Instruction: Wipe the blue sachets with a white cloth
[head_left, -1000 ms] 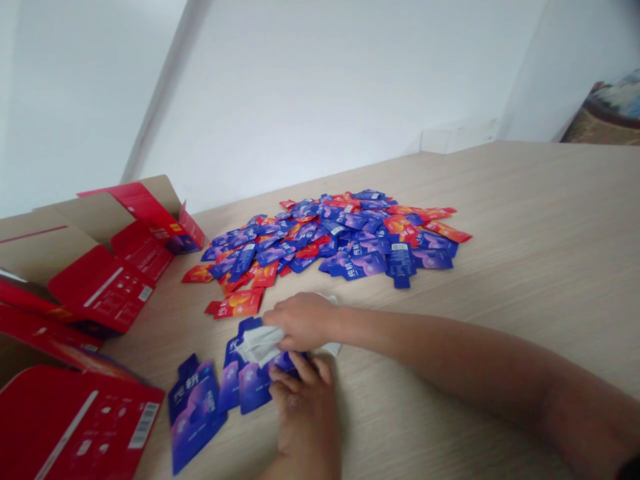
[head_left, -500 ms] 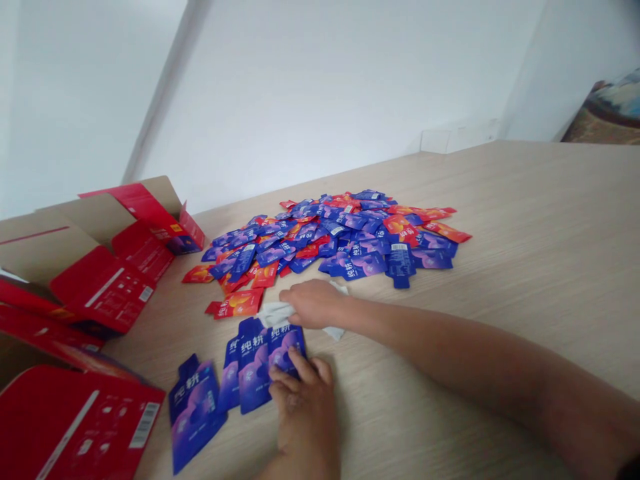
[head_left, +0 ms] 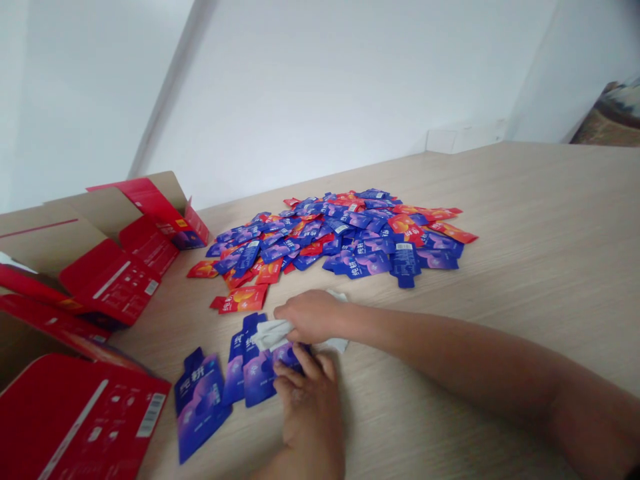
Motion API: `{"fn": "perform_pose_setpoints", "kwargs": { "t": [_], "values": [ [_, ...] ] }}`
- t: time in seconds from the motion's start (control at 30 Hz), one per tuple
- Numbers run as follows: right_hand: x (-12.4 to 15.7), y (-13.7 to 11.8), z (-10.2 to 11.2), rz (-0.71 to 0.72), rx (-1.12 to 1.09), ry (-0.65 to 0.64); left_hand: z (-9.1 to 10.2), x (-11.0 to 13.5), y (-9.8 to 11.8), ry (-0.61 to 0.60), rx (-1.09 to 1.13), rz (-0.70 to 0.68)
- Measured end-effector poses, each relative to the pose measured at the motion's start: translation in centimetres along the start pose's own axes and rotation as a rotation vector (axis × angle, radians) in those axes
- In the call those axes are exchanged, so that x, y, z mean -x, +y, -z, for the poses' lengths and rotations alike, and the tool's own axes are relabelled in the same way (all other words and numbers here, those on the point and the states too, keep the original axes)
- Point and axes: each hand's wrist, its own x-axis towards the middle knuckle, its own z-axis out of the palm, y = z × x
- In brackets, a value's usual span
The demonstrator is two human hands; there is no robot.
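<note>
My right hand point(head_left: 310, 315) is closed on a crumpled white cloth point(head_left: 273, 331) and presses it onto a row of blue-purple sachets point(head_left: 255, 363) lying on the wooden table point(head_left: 525, 220). Just below it, my left hand point(head_left: 307, 400) lies on the table with its fingertips holding down the near end of those sachets. One more blue sachet point(head_left: 200, 400) lies apart to the left. Beyond my hands spreads a big loose heap of blue and red-orange sachets point(head_left: 340, 233). A single red-orange sachet point(head_left: 240, 300) lies between the heap and the row.
Opened red-and-brown cardboard boxes point(head_left: 105, 267) stand at the left, and another red box flap point(head_left: 80, 420) lies at the near left corner. A white wall rises behind the table. A patterned object point(head_left: 610, 110) sits at the far right.
My right hand with the cloth slid up off the sachets half a second ago, then came back down onto them. My left hand stayed on the row's near end.
</note>
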Motion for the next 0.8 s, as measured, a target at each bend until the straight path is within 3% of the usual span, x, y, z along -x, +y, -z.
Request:
{"fn": "perform_pose_setpoints", "kwargs": {
  "t": [0.17,0.33,0.57,0.8],
  "values": [
    [-0.1,1.3,0.4,-0.117,0.057,0.051,0.0,0.0,-0.1,-0.001,-0.001,0.0],
    [-0.1,0.9,1.1,-0.113,0.042,0.141,0.1,0.0,-0.2,-0.005,0.015,-0.012],
    [0.0,-0.2,0.3,0.083,0.028,0.034,0.2,-0.1,-0.1,-0.001,-0.004,-0.001],
    [-0.1,0.9,0.0,-0.038,0.061,0.02,0.8,-0.1,-0.5,-0.027,0.008,-0.021]
  ]
}}
